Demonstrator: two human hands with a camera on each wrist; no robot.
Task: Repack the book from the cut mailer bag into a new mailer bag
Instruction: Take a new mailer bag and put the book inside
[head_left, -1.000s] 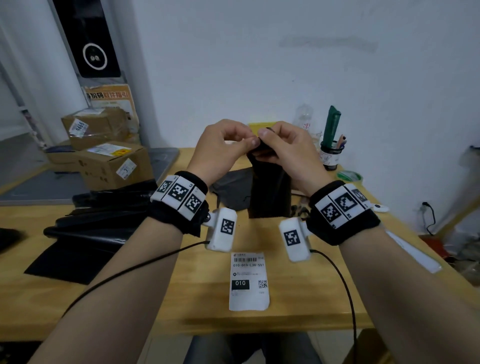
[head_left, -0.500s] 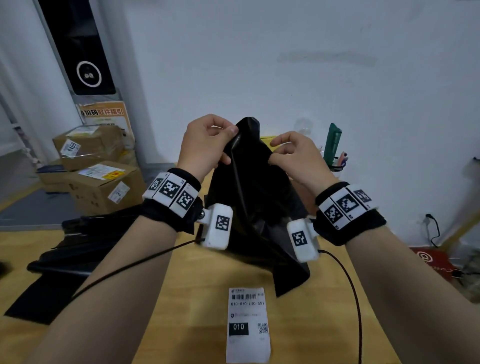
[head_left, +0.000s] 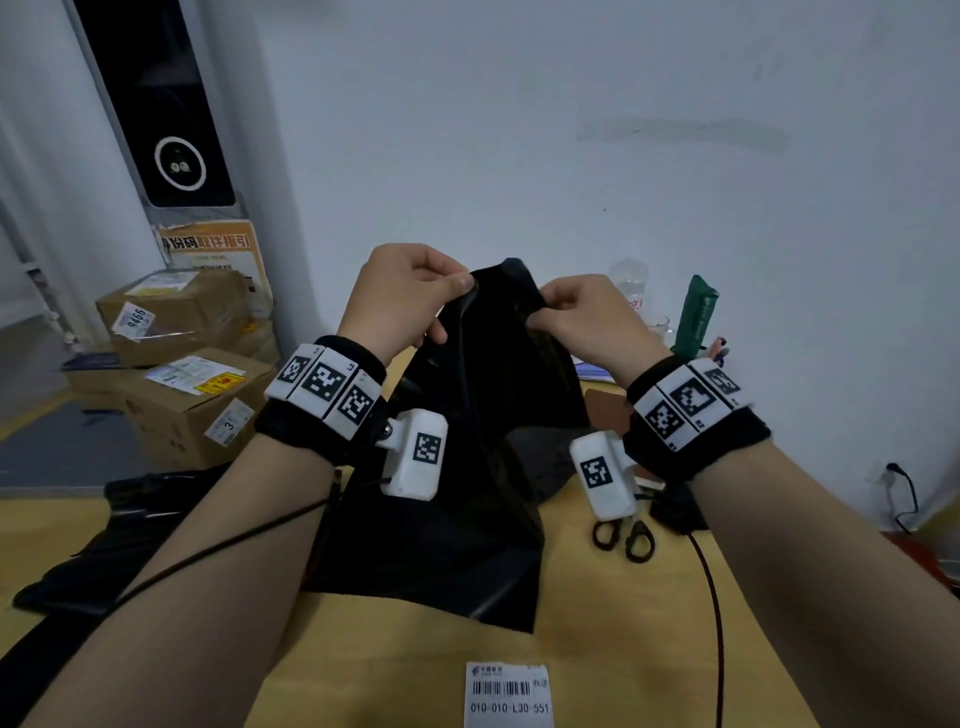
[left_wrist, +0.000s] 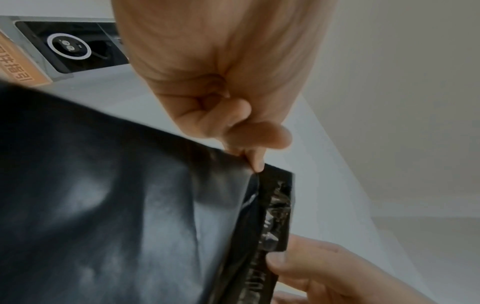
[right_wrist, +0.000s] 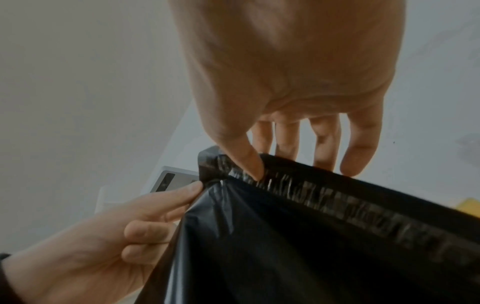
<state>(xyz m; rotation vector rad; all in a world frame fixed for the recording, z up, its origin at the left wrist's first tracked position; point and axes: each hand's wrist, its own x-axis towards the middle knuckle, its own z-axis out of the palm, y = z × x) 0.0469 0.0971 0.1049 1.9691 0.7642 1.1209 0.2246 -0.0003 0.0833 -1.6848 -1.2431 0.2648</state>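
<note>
Since a second ago, both hands have lifted the black mailer bag (head_left: 467, 493) up off the wooden table (head_left: 395, 665) and spread its mouth. Nearest, at 6 o'clock, a shipping label (head_left: 508, 693) lies flat. Scissors (head_left: 623, 540) lie at 3 o'clock of the bag. The left hand (head_left: 402, 299) pinches the bag's front lip; the right hand (head_left: 582, 317) pinches the sticky flap. Cardboard boxes (head_left: 187, 395) sit far off at 9 o'clock. Whether the book shows cannot be told.
</note>
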